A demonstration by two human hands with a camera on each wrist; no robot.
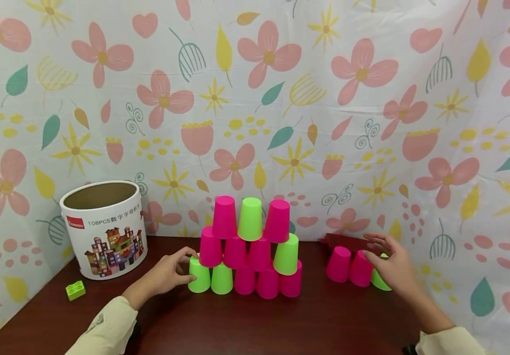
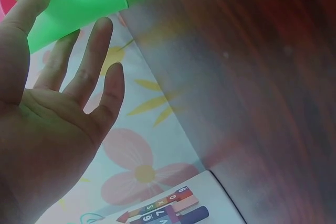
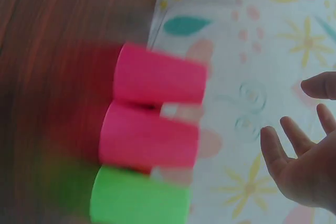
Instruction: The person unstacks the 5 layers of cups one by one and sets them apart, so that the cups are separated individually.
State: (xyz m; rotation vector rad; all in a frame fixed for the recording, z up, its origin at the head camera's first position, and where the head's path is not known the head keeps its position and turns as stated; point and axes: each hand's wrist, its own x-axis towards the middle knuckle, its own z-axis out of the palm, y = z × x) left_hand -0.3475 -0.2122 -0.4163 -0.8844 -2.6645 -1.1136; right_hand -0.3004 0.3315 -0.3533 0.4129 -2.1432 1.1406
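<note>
Rising just beside the left hand (image 1: pixel 170 268), a pink-and-green cup pyramid (image 1: pixel 237 251), that hand loosely spread, three more cups (image 1: pixel 359 270) near the right hand (image 1: pixel 390 259), also spread.

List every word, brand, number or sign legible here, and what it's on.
"108PCS数字字母积": white bucket; the line's ending curves out of clear view.
"EDU", apparently: end of the white lettering on the bucket's red label; its start is too blurred.
"X", "O": printed blocks pictured on the bucket, left wrist view; other characters there are tilted or unclear.
Cups: no readable text.
</note>
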